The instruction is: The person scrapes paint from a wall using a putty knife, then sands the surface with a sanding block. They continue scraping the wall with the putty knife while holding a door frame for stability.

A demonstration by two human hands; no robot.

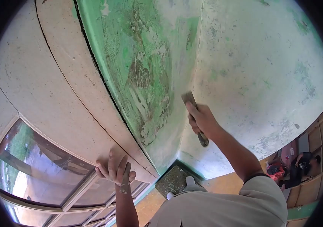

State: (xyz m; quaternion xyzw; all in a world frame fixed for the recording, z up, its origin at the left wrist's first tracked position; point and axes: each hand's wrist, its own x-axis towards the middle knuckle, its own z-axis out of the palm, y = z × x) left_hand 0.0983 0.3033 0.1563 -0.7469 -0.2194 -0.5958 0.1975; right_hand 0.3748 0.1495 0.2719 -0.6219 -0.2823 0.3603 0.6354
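My right hand (203, 120) grips a scraper (190, 101) by its handle, whose end sticks out below my fist. The flat blade presses against the corner where a green, flaking wall (146, 68) meets a paler wall (260, 72). My left hand (113, 171) rests flat on the whitish ceiling panel (55, 94) above a window, fingers spread, holding nothing. My grey sleeve and shoulder fill the bottom centre.
A window with a pale frame (44, 178) sits at the lower left. Far below, an orange floor (214, 183) shows, and another person in dark clothes (301, 168) sits at the lower right near a red object.
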